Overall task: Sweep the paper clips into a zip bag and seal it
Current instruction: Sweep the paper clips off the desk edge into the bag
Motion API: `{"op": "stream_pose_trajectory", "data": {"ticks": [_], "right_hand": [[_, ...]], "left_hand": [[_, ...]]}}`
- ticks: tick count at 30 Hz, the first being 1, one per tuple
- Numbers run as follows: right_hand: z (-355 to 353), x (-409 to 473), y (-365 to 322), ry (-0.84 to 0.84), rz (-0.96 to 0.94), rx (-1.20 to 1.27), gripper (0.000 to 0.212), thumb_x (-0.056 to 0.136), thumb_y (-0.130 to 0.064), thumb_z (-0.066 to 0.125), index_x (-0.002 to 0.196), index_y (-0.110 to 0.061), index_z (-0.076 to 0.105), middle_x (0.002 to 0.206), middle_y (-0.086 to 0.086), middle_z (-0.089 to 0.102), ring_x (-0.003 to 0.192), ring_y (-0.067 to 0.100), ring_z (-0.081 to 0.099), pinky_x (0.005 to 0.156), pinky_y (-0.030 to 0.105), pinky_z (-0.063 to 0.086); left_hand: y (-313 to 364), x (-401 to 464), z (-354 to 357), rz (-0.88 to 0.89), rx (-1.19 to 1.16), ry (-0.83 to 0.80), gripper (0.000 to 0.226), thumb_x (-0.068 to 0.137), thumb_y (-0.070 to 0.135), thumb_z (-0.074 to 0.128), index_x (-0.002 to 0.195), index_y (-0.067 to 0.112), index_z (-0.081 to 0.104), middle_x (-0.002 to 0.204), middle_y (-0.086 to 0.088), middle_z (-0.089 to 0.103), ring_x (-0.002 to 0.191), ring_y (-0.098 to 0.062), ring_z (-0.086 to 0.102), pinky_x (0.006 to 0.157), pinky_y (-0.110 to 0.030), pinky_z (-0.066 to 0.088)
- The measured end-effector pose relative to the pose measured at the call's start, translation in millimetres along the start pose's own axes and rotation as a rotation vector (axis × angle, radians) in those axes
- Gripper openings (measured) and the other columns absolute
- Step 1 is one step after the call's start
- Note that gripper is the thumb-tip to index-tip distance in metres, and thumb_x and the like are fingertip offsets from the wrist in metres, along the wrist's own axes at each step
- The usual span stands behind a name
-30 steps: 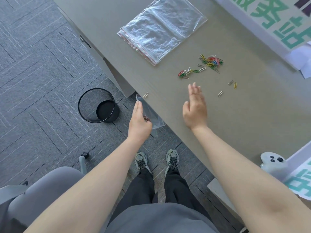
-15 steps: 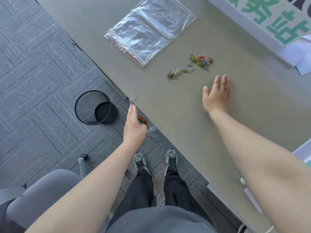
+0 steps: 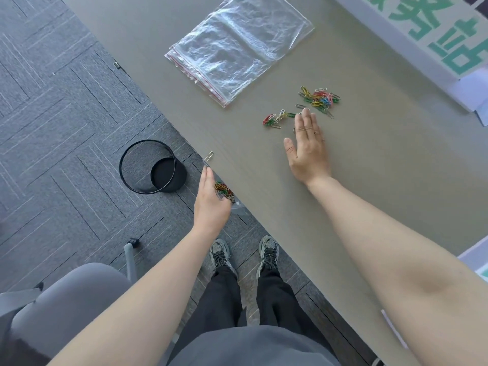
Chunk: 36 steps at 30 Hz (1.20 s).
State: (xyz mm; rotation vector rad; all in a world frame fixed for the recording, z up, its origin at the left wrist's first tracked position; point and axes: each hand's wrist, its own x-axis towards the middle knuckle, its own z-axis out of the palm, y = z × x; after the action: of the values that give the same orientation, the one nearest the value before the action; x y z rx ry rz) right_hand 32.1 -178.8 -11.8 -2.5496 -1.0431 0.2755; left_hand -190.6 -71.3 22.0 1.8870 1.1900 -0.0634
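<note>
My left hand (image 3: 211, 204) holds a clear zip bag (image 3: 232, 202) just below the grey table's (image 3: 264, 233) near edge; coloured paper clips show inside it. My right hand (image 3: 307, 146) lies flat on the table with straight fingers, fingertips touching loose clips. A small cluster of paper clips (image 3: 276, 118) lies left of the fingertips. A larger colourful pile (image 3: 319, 99) sits just beyond them. One silver clip (image 3: 209, 155) lies at the table edge above the bag.
A stack of spare zip bags (image 3: 237, 48) lies at the table's far side. A black wire bin (image 3: 153, 166) stands on the carpet beside the table. A white sign with green characters (image 3: 435, 35) borders the table's right. A grey chair (image 3: 66, 299) is at lower left.
My right hand slid left across the table to the clip clusters; the few stray clips at right are no longer visible. My left hand kept the bag at the table edge.
</note>
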Motion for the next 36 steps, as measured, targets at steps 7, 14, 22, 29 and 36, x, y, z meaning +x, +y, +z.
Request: {"op": "stream_pose_trajectory", "data": {"ticks": [7,14,22,29,36], "right_hand": [[-0.6,31.4,9.0,-0.005,0.18,-0.124,0.065,0.099,-0.045,0.027,0.153,-0.01,0.013,0.161,0.014,0.003,0.148,0.032,-0.002,0.119,0.043,-0.001],[8.0,32.2,1.2,-0.06,0.023,-0.13,0.069,0.097,-0.047,0.024,0.152,-0.007,0.015,0.161,0.013,0.008,0.148,0.031,0.002,0.12,0.044,-0.001],[16.9,10.0,-28.8,-0.062,-0.235,0.009,0.062,0.096,-0.04,0.033,0.148,-0.006,0.03,0.156,0.013,0.027,0.146,0.03,0.02,0.119,0.042,0.009],[17.0,24.4,-33.6,0.016,0.026,0.029,0.062,0.097,-0.041,0.032,0.15,-0.008,0.027,0.158,0.014,0.02,0.147,0.032,0.011,0.12,0.045,0.008],[28.2,29.1,-58.1,-0.087,-0.123,-0.01,0.06,0.097,-0.04,0.032,0.15,-0.011,0.028,0.159,0.008,0.02,0.147,0.031,0.01,0.119,0.042,0.002]], "left_hand": [[-0.8,1.9,-0.2,-0.001,-0.01,0.024,0.079,0.084,-0.002,0.046,0.153,0.016,0.011,0.16,0.008,0.006,0.143,-0.005,0.015,0.099,-0.012,0.018],[-4.8,5.5,-2.0,-0.005,-0.017,0.025,0.08,0.085,-0.002,0.046,0.153,0.017,0.01,0.16,0.008,0.006,0.143,-0.006,0.013,0.103,-0.015,0.02],[-4.4,5.4,-2.5,-0.018,-0.027,0.012,0.08,0.085,-0.001,0.048,0.153,0.018,0.011,0.16,0.008,0.008,0.144,-0.007,0.015,0.101,-0.016,0.019],[-6.9,6.1,-9.1,-0.022,-0.062,-0.005,0.081,0.086,-0.002,0.047,0.153,0.023,0.009,0.16,0.012,0.006,0.142,-0.006,0.017,0.096,-0.015,0.025],[-11.9,8.4,-14.4,-0.016,-0.055,-0.001,0.081,0.084,-0.003,0.046,0.153,0.02,0.011,0.16,0.009,0.008,0.142,-0.005,0.016,0.098,-0.013,0.02]]}}
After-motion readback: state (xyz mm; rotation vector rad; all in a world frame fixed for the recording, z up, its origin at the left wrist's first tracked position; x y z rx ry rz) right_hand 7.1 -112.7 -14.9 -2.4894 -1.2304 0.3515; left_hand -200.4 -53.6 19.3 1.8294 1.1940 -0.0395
